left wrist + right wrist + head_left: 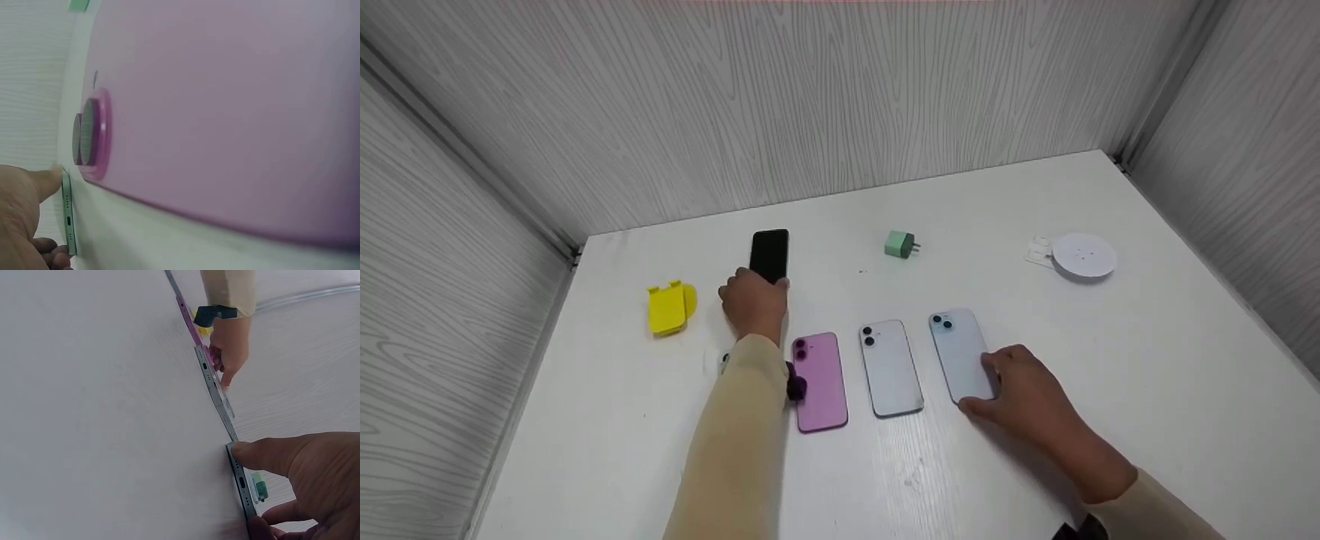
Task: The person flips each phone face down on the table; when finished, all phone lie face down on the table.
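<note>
My left hand (755,301) grips the sides of a smartphone (769,255) that lies with its black screen up. In the left wrist view its bottom edge (69,216) shows between thumb and fingers. My right hand (1031,390) holds a pale blue smartphone (960,352) near its lower end, thumb at one side and fingers at the other; it lies back up. Left of it lie a white smartphone (891,367) and a pink smartphone (823,382), both back up. Most of another phone (725,360) is hidden beneath my left sleeve.
A yellow phone stand (667,309) lies at the left of the white table (585,420). A green plug adapter (898,244) sits towards the back, and a white round disc (1084,256) with a flat piece beside it lies at the right. Grey wood-grain panels (810,97) border the table.
</note>
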Demonstrator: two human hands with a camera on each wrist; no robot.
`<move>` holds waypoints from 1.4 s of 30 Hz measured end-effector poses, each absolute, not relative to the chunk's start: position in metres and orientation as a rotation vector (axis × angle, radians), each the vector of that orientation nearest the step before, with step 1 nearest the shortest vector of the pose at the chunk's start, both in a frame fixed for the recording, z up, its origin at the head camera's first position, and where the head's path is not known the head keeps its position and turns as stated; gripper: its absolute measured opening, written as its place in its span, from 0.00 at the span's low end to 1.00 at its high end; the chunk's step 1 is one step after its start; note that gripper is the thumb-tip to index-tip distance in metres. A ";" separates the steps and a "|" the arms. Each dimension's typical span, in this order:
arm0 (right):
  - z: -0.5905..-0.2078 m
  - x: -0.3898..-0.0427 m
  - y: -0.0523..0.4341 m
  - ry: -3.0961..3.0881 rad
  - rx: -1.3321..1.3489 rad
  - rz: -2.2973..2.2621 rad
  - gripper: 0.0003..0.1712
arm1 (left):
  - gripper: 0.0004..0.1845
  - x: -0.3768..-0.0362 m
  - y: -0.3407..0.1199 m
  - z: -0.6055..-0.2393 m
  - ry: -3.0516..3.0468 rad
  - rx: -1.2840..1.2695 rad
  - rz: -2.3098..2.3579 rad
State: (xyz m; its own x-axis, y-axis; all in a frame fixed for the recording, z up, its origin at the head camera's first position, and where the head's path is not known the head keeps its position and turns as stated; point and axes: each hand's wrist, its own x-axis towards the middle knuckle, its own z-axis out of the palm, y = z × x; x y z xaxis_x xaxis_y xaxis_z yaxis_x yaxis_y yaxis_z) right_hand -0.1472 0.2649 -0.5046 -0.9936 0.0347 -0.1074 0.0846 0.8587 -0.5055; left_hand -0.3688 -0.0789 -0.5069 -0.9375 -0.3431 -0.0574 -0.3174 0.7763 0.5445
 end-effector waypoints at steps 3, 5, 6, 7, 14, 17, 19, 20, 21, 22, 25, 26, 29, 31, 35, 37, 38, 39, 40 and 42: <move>-0.504 -0.148 0.264 2.941 0.089 -0.808 0.50 | 0.41 -0.368 -0.081 -0.505 -2.912 0.573 -0.908; -0.504 -0.148 0.264 2.938 0.087 -0.805 0.50 | 0.41 -0.366 -0.083 -0.504 -2.909 0.606 -0.940; -0.503 -0.148 0.264 2.936 0.084 -0.803 0.50 | 0.41 -0.366 -0.084 -0.503 -2.909 0.620 -0.952; -0.503 -0.148 0.264 2.934 0.084 -0.803 0.50 | 0.41 -0.365 -0.085 -0.503 -2.909 0.632 -0.963; -0.504 -0.146 0.266 2.935 0.055 -0.816 0.50 | 0.44 -0.362 -0.088 -0.501 -2.879 0.710 -1.089; -0.502 -0.148 0.267 2.920 0.045 -0.818 0.50 | 0.44 -0.358 -0.089 -0.499 -2.864 0.726 -1.130; -0.500 -0.149 0.268 2.905 0.040 -0.807 0.49 | 0.42 -0.355 -0.089 -0.496 -2.845 0.726 -1.165; -0.499 -0.150 0.268 2.899 0.036 -0.796 0.49 | 0.40 -0.354 -0.089 -0.495 -2.838 0.719 -1.179; -0.497 -0.152 0.267 2.896 0.033 -0.784 0.48 | 0.38 -0.353 -0.088 -0.493 -2.828 0.710 -1.192; -0.496 -0.153 0.267 2.895 0.029 -0.771 0.47 | 0.36 -0.352 -0.088 -0.492 -2.820 0.695 -1.195; -0.490 -0.157 0.265 2.917 0.013 -0.717 0.42 | 0.29 -0.348 -0.086 -0.488 -2.798 0.640 -1.177; -0.488 -0.158 0.264 2.931 0.002 -0.695 0.41 | 0.27 -0.346 -0.086 -0.486 -2.794 0.619 -1.163; -0.483 -0.162 0.257 2.992 -0.014 -0.667 0.38 | 0.23 -0.343 -0.081 -0.484 -2.782 0.557 -1.134; -0.481 -0.168 0.249 3.024 -0.041 -0.704 0.36 | 0.21 -0.340 -0.078 -0.482 -2.768 0.526 -1.137; -0.481 -0.191 0.222 2.963 -0.170 -0.956 0.36 | 0.20 -0.337 -0.074 -0.481 -2.728 0.493 -1.155; -0.481 -0.207 0.204 2.860 -0.230 -1.096 0.36 | 0.19 -0.335 -0.073 -0.481 -2.711 0.482 -1.164; -0.482 -0.215 0.195 2.802 -0.250 -1.163 0.37 | 0.19 -0.333 -0.073 -0.481 -2.706 0.473 -1.164; -0.481 -0.223 0.186 2.742 -0.257 -1.219 0.37 | 0.19 -0.332 -0.072 -0.482 -2.705 0.464 -1.160; -0.481 -0.231 0.177 2.687 -0.264 -1.266 0.37 | 0.18 -0.331 -0.071 -0.482 -2.706 0.455 -1.153; -0.482 -0.247 0.159 2.601 -0.262 -1.330 0.36 | 0.17 -0.327 -0.070 -0.483 -2.708 0.430 -1.137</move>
